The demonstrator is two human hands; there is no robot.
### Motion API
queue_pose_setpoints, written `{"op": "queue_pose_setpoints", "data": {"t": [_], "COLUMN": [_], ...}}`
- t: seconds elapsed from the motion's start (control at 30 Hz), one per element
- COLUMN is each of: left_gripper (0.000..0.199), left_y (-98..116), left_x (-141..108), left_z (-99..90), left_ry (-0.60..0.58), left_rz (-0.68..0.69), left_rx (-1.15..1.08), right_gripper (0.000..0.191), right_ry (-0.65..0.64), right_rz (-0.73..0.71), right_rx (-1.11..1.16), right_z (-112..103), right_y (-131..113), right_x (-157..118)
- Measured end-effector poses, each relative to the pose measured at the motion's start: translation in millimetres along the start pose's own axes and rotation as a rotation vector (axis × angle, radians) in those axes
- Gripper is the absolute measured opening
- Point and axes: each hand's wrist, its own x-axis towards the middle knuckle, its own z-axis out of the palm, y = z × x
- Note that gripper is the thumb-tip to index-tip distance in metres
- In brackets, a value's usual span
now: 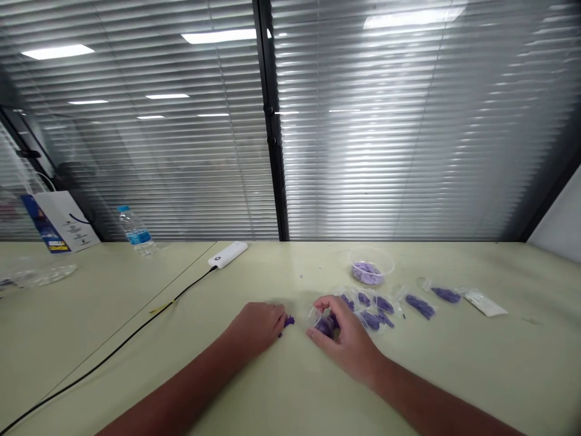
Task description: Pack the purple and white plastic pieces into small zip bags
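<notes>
Left hand (261,328) curled; right hand (345,339) cupped.

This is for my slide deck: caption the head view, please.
Left hand at small purple pieces, right hand around purple bits in clear plastic, round tub beyond.

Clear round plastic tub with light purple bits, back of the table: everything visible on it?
The clear, round plastic tub has thin-looking walls and a rim that looks wider than its base. It appears open on top, with small light purple pieces heaped low inside. It stands upright on the pale yellow-green table, beyond clear packets with darker purple contents. Neither the left hand nor the right hand touches it.
</notes>
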Motion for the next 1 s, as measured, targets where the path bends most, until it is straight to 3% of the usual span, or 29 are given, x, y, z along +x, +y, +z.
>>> {"op": "queue_pose_setpoints", "data": {"t": [0.13, 0.23, 0.37, 0.57, 0.73, 0.83, 1.0], "left_gripper": [0.040, 0.041, 0.042, 0.040, 0.041, 0.042, 0.039], "left_y": [-10.0, -5.3, 16.5, 33.9, 19.1, 4.7, -15.9], "left_x": [0.2, -1.5, -6.3, -12.0, -10.4, -6.0, 0.9], "left_z": [-1.9, -10.1, -17.1, -13.9, -12.5, -7.6, -2.5], "left_ry": [0.047, 0.145, 0.247, 0.252, 0.246, 0.242, 0.226], "left_rz": [-0.101, -0.140, -0.084, 0.011, 0.012, -0.037, -0.066], "left_rx": [-0.106, -0.270, -0.469, -0.543, -0.702, -0.650, -0.567], "right_gripper": [0.032, 0.032, 0.033, 0.034, 0.033, 0.035, 0.038], "right_ry": [-0.002, -0.015, -0.072, -0.091, -0.061, -0.025, 0.171], "right_rz": [-0.026, -0.081, -0.184, -0.212, -0.166, -0.136, -0.089], "right_rx": [-0.024, -0.077, -0.148, -0.140, -0.087, -0.030, 0.076], "right_z": [1.6, 3.1, 5.0, 6.4, 4.6, 2.2, -2.1], "right_y": [1.3, -1.3, -6.1, -5.2, -4.1, -3.6, 2.7], "right_x": [0.2, 0.3, -0.5, -0.5, -0.3, -2.4, -8.4]}}
